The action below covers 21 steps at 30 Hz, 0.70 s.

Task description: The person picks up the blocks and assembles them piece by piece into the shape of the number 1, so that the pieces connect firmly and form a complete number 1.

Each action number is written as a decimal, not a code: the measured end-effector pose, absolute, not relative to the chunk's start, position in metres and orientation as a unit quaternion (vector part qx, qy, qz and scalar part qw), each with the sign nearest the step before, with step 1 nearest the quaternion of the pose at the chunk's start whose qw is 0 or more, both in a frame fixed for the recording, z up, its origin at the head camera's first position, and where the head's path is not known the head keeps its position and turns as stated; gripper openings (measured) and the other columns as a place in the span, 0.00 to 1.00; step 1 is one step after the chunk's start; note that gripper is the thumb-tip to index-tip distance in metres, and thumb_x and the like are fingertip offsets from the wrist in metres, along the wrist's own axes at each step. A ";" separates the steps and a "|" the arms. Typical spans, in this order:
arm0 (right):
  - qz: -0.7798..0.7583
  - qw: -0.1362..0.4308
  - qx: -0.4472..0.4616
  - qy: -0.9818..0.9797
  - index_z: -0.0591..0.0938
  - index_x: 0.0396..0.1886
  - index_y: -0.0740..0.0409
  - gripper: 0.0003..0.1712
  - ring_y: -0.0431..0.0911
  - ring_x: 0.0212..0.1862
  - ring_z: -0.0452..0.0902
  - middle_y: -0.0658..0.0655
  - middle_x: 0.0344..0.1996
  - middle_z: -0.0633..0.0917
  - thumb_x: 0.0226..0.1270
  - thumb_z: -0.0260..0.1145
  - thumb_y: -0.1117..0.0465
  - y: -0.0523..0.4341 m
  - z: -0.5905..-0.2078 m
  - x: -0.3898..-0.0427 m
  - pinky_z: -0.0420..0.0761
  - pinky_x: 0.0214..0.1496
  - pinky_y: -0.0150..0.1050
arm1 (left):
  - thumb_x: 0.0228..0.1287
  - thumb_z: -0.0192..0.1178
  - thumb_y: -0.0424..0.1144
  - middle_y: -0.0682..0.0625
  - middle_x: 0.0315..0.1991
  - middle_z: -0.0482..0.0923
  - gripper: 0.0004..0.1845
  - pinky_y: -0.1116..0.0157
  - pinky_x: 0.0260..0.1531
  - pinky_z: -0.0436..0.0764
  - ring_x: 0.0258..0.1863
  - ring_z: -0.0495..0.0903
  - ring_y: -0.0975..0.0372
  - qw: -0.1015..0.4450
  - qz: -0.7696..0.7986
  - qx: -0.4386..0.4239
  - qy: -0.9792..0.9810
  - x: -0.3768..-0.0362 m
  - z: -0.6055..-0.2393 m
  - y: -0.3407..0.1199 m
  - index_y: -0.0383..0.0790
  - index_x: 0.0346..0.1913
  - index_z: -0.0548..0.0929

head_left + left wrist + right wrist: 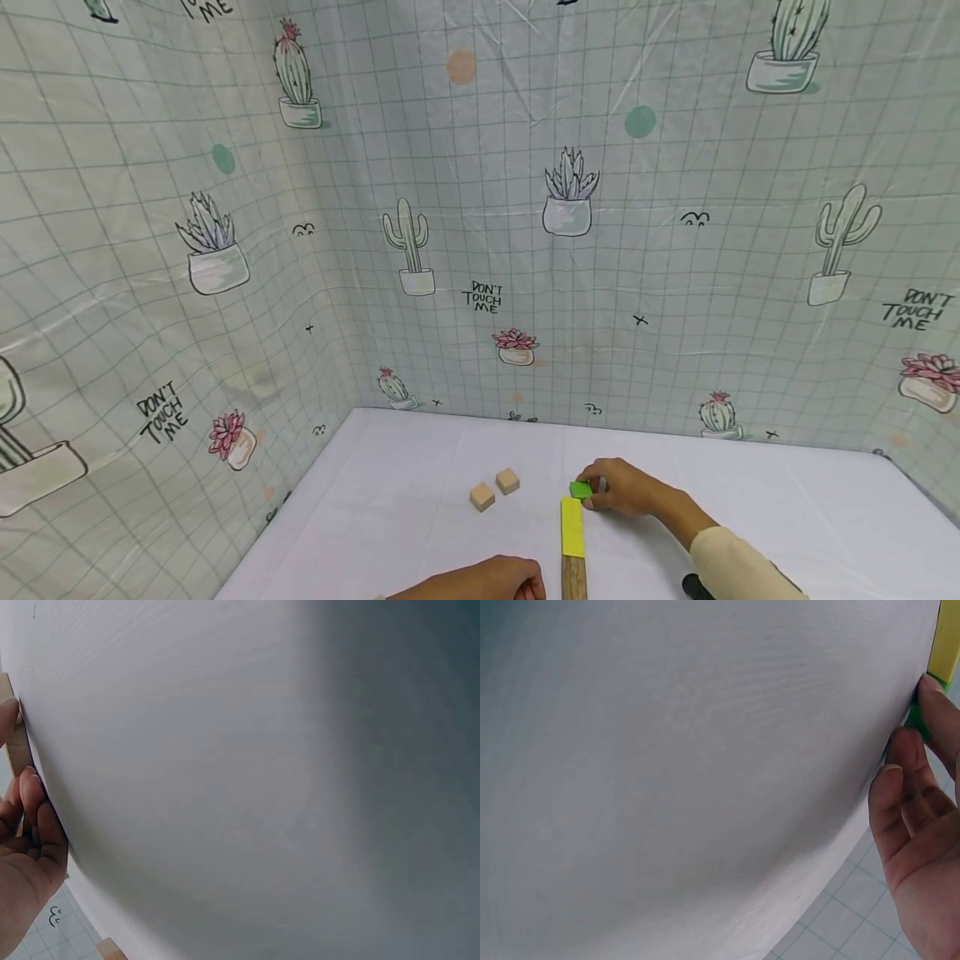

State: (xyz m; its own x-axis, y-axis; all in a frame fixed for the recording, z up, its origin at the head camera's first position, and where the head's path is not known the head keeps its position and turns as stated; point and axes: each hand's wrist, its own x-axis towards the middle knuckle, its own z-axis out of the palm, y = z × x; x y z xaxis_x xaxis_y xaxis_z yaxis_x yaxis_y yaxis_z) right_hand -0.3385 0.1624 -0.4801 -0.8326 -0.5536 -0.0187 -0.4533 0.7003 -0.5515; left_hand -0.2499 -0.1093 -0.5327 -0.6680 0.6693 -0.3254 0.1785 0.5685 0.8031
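At lower centre of the head view, I note the right hand (626, 490) pinching the green block (580, 489) at the yellow bar's (572, 527) far end, seemingly aligning it, while the left hand (495, 581) rests loosely curled beside the wooden bar (574, 579).

Matt white cloth table cover (420, 517), two bare wooden cubes (495, 489), glossy creased plastic backdrop (525, 208).

The head camera is looking down from above the table (420, 467); both wrist cameras are skimming its cloth closely (each tilted sideways), sharing the yellow block (572, 527) (946, 637).
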 end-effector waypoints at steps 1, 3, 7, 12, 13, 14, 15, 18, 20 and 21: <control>-0.272 0.091 -0.275 0.918 0.85 0.52 0.56 0.19 0.42 0.39 0.71 0.45 0.35 0.81 0.61 0.75 0.57 0.163 -0.480 -0.338 0.74 0.41 0.39 | 0.66 0.67 0.36 0.58 0.27 0.77 0.04 0.74 0.33 0.77 0.28 0.75 0.71 0.319 0.387 0.256 0.826 -0.252 -0.536 -0.110 0.44 0.38 0.81; -0.273 0.089 -0.276 0.917 0.86 0.52 0.57 0.19 0.42 0.39 0.71 0.45 0.35 0.81 0.61 0.75 0.57 0.163 -0.480 -0.337 0.74 0.41 0.37 | 0.66 0.66 0.35 0.58 0.28 0.77 0.04 0.73 0.33 0.77 0.28 0.75 0.71 0.314 0.373 0.253 0.835 -0.250 -0.534 -0.108 0.44 0.38 0.81; -0.276 0.086 -0.280 0.916 0.86 0.51 0.57 0.19 0.41 0.38 0.71 0.45 0.35 0.81 0.61 0.74 0.58 0.163 -0.480 -0.336 0.73 0.40 0.35 | 0.65 0.67 0.34 0.59 0.27 0.76 0.04 0.74 0.33 0.77 0.28 0.74 0.72 0.303 0.360 0.259 0.843 -0.249 -0.531 -0.107 0.43 0.37 0.80; -0.279 0.086 -0.284 0.913 0.86 0.51 0.56 0.18 0.41 0.38 0.71 0.45 0.35 0.80 0.62 0.74 0.58 0.163 -0.480 -0.336 0.73 0.40 0.35 | 0.65 0.66 0.33 0.58 0.26 0.75 0.04 0.75 0.33 0.76 0.27 0.73 0.72 0.306 0.370 0.255 0.839 -0.245 -0.525 -0.107 0.41 0.37 0.80; -0.279 0.085 -0.286 0.913 0.87 0.51 0.56 0.17 0.41 0.38 0.71 0.45 0.35 0.80 0.62 0.74 0.58 0.164 -0.481 -0.336 0.73 0.39 0.35 | 0.65 0.66 0.33 0.58 0.26 0.75 0.04 0.74 0.33 0.76 0.28 0.73 0.72 0.304 0.360 0.255 0.844 -0.243 -0.521 -0.106 0.42 0.37 0.80; -0.278 0.085 -0.287 0.913 0.87 0.51 0.56 0.17 0.41 0.38 0.71 0.45 0.35 0.80 0.62 0.74 0.59 0.164 -0.481 -0.336 0.73 0.39 0.35 | 0.66 0.66 0.33 0.58 0.27 0.75 0.04 0.74 0.33 0.76 0.28 0.73 0.72 0.307 0.361 0.253 0.844 -0.243 -0.519 -0.106 0.42 0.37 0.80; -0.278 0.084 -0.289 0.912 0.87 0.51 0.56 0.18 0.41 0.37 0.71 0.45 0.35 0.80 0.62 0.74 0.58 0.164 -0.482 -0.336 0.73 0.39 0.35 | 0.65 0.65 0.32 0.58 0.27 0.75 0.04 0.74 0.34 0.76 0.27 0.73 0.72 0.304 0.351 0.253 0.849 -0.242 -0.516 -0.104 0.42 0.37 0.80; -0.279 0.085 -0.291 0.911 0.86 0.51 0.56 0.18 0.40 0.37 0.71 0.45 0.35 0.80 0.62 0.74 0.58 0.165 -0.482 -0.337 0.73 0.39 0.34 | 0.66 0.65 0.32 0.57 0.27 0.76 0.04 0.73 0.35 0.77 0.28 0.73 0.71 0.307 0.337 0.247 0.855 -0.242 -0.516 -0.104 0.43 0.38 0.81; -0.281 0.085 -0.292 0.910 0.86 0.51 0.56 0.18 0.39 0.37 0.71 0.44 0.35 0.80 0.62 0.74 0.57 0.165 -0.483 -0.338 0.73 0.39 0.34 | 0.67 0.65 0.34 0.58 0.28 0.77 0.03 0.73 0.35 0.77 0.29 0.74 0.71 0.313 0.343 0.251 0.849 -0.248 -0.527 -0.107 0.44 0.39 0.81; -0.281 0.085 -0.294 0.910 0.86 0.51 0.56 0.18 0.39 0.37 0.71 0.44 0.35 0.80 0.62 0.74 0.57 0.166 -0.483 -0.338 0.73 0.39 0.34 | 0.67 0.66 0.35 0.58 0.29 0.77 0.03 0.74 0.35 0.77 0.30 0.75 0.71 0.316 0.346 0.255 0.846 -0.252 -0.531 -0.109 0.45 0.39 0.82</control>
State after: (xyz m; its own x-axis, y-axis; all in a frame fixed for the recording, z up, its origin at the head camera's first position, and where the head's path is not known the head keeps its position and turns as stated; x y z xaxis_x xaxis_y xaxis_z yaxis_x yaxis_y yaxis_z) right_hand -0.3381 0.1656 -0.4834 -0.8129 -0.5823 0.0111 -0.4871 0.6693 -0.5610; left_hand -0.2520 -0.1087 -0.5315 -0.6694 0.6505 -0.3587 0.2130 0.6306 0.7463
